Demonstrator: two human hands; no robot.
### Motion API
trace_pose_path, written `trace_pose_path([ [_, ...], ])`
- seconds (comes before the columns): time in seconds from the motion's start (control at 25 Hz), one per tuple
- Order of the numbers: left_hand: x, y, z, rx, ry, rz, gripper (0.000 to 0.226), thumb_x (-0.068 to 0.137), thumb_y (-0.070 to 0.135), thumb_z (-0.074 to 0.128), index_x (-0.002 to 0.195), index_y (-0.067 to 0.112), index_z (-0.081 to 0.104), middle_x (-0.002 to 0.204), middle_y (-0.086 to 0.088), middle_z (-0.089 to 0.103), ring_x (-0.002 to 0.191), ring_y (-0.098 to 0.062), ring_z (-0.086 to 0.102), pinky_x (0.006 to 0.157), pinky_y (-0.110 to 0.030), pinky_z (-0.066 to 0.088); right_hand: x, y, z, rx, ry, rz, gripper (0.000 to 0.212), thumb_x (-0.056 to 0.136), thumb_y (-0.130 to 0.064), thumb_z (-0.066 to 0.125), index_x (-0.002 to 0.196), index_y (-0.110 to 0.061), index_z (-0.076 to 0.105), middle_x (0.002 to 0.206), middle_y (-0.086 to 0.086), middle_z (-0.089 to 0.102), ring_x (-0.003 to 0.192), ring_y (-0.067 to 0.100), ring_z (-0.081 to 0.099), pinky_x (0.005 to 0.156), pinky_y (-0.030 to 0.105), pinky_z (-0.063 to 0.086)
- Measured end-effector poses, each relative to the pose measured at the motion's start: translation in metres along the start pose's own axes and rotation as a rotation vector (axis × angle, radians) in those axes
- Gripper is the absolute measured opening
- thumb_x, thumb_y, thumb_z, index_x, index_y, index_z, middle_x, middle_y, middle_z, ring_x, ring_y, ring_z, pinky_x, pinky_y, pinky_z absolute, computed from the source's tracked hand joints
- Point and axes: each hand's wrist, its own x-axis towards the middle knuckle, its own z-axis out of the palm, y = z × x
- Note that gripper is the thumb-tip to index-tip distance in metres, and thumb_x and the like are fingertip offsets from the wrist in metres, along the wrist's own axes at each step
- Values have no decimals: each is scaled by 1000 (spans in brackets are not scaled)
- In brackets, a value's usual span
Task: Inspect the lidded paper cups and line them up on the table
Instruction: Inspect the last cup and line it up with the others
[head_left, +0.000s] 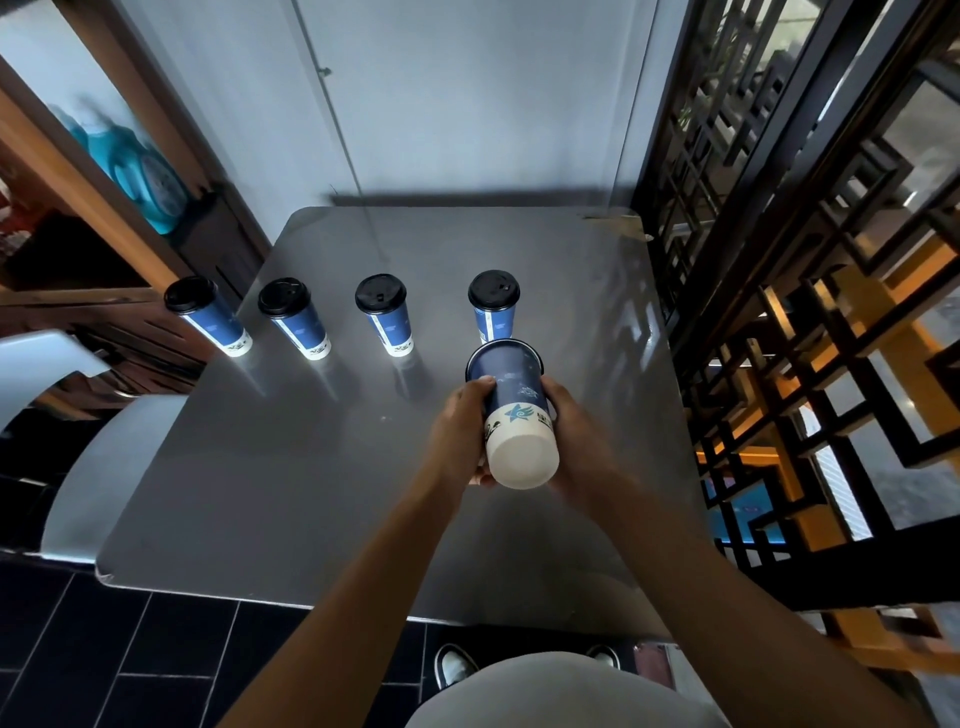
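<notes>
Several blue paper cups with black lids stand upright in a row across the grey table (291, 467): the leftmost cup (210, 317) near the left edge, then a second cup (296, 319), a third cup (384, 314) and the rightmost cup (493, 304). In front of the rightmost one I hold a fifth cup (514, 400) tilted on its side, its cream bottom facing me and its lid end pointing away. My left hand (460, 431) grips its left side. My right hand (576, 431) wraps its right side.
A white chair (98, 457) stands against the table's left edge. A wooden shelf with blue bottles (140, 171) is at the far left. A black lattice screen (779, 291) runs along the right side. A white wall lies behind the table.
</notes>
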Motion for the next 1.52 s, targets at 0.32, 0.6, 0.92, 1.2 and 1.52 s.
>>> trace_pose_path([
  [0.32, 0, 5, 5, 57, -60, 29, 74, 68, 65, 51, 128, 22, 55, 104, -15, 74, 77, -32, 73, 74, -52, 60, 3, 1, -3, -86, 9, -112, 51, 105, -39, 46, 146, -10, 43, 137, 30, 59, 87, 32, 74, 62, 37, 62],
  [0.6, 0, 4, -2, -173, -107, -70, 51, 99, 35, 48, 136, 0, 54, 63, -9, 72, 48, -19, 69, 44, -24, 54, 6, 5, -9, -65, 61, -5, 61, 91, -54, 57, 137, -15, 57, 128, 27, 67, 111, 41, 70, 81, 47, 62],
  [0.92, -3, -2, -2, -82, -129, -63, 72, 75, 59, 59, 130, 13, 62, 108, -22, 77, 89, -37, 75, 86, -50, 59, 9, 5, -10, -52, 59, -52, 84, 74, -60, 67, 140, -10, 53, 132, 29, 64, 114, 45, 66, 93, 59, 55],
  [1.2, -6, -6, 4, 80, -136, 33, 72, 71, 63, 66, 122, 11, 62, 106, -26, 76, 95, -47, 74, 93, -66, 56, 1, 0, -11, -315, 90, -172, 65, 81, -64, 65, 134, -28, 53, 123, 13, 72, 104, 36, 74, 90, 62, 58],
  [1.52, -6, -5, 8, -111, -129, -24, 89, 54, 62, 68, 125, 8, 64, 115, -30, 72, 84, -37, 70, 81, -46, 57, -9, 0, -7, -232, 52, -167, 41, 107, -36, 41, 134, -10, 56, 111, 20, 70, 70, 18, 74, 58, 31, 59],
])
